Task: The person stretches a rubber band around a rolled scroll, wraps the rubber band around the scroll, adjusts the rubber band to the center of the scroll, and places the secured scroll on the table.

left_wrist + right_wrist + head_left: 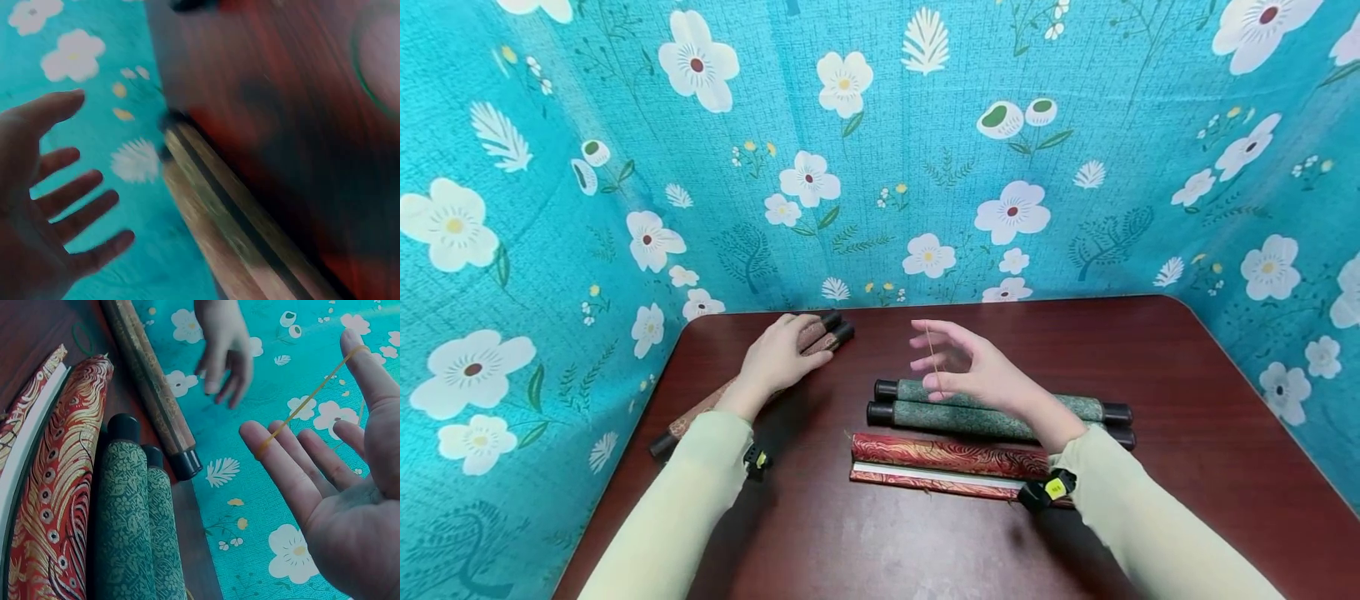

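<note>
My left hand (780, 357) hovers over a pair of brown patterned scrolls (706, 410) with black end knobs, lying slantwise at the table's left. Its fingers are spread in the left wrist view, and nothing is held. My right hand (977, 367) is raised above two green patterned scrolls (958, 418). A thin yellow rubber band (312, 397) is stretched between its thumb and index finger, the fingers spread fairly straight. Nearer the front lies a red and gold brocade scroll (925, 450) with a white strip along it; the right sleeve hides its right end.
The dark red wooden table (850, 542) reaches back to a blue flowered cloth (880, 167), which also hangs along both sides. A thin green loop (81, 339) lies on the table between the brown scrolls and the red scroll.
</note>
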A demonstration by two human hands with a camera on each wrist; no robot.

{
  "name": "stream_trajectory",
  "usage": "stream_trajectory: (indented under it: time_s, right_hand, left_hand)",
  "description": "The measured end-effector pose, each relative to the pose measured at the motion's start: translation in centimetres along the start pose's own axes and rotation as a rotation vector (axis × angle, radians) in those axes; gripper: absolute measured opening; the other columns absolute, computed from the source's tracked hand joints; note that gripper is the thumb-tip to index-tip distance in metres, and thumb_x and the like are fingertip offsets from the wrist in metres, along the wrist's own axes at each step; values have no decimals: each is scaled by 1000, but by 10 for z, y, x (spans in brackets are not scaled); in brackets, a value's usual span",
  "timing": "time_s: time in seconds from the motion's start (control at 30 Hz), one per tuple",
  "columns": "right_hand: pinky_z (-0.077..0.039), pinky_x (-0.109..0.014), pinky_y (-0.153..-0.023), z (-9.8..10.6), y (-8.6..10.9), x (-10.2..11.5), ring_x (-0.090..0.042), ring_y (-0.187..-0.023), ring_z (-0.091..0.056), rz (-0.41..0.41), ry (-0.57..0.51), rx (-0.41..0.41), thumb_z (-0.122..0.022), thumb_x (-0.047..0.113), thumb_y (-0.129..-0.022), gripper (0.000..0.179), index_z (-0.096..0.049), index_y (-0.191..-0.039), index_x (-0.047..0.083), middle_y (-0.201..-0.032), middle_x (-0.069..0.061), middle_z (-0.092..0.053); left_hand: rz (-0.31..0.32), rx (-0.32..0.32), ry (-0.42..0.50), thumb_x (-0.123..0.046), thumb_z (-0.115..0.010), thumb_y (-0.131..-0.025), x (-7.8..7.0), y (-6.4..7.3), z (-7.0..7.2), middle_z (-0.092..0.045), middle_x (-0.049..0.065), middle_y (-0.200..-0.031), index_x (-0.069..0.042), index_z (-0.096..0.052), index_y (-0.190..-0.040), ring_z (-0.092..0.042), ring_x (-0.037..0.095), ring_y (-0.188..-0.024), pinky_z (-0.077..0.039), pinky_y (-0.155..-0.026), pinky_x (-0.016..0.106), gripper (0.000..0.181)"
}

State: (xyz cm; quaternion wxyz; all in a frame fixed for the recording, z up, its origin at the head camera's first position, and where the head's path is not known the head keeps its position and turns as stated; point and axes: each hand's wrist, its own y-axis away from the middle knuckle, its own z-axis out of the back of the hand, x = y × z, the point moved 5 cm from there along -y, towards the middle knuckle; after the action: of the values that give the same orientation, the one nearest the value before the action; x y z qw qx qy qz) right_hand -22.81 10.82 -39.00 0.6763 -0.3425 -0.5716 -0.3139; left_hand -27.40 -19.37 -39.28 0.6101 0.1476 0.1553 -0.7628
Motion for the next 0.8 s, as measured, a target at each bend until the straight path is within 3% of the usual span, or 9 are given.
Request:
stream_trajectory:
  time_s: [0.13, 0.33, 0.57, 0.8]
  right_hand:
    - [-66, -49, -80, 4, 1, 1, -46, -133, -61, 32, 53, -17, -84, 12, -94, 78, -46, -161, 19, -153, -16, -54]
    - [-66, -45, -80, 9, 3, 4, -35, -132, -64, 54, 182, -43, -86, 16, -92, 78, -47, -159, 24, -152, -10, -56]
    - [-66, -45, -81, 11, 3, 4, -33, -129, -66, 59, 231, -47, -86, 13, -92, 80, -46, -160, 23, -152, -10, -55]
    - [-66, -46, -78, 12, 4, 2, -34, -126, -68, 50, 218, -36, -86, 11, -91, 80, -46, -160, 21, -148, -12, -57]
  left_hand:
    - [94, 72, -116, -43, -83, -91, 29, 4, -6, -51, 24, -154, -8, -48, -159, -51, 45, -139, -48, -108, 67, 84]
    - [215, 153, -190, -50, -87, -86, 60, 10, -15, -43, 32, -159, 1, -31, -165, -46, 52, -141, -45, -109, 71, 110]
    - [283, 205, -205, -57, -89, -80, 77, 12, -21, -37, 35, -163, 5, -21, -166, -43, 53, -145, -38, -114, 74, 126]
    - [301, 239, -199, -53, -91, -81, 85, 15, -26, -37, 36, -162, 9, -25, -163, -43, 52, -146, -41, -113, 71, 122]
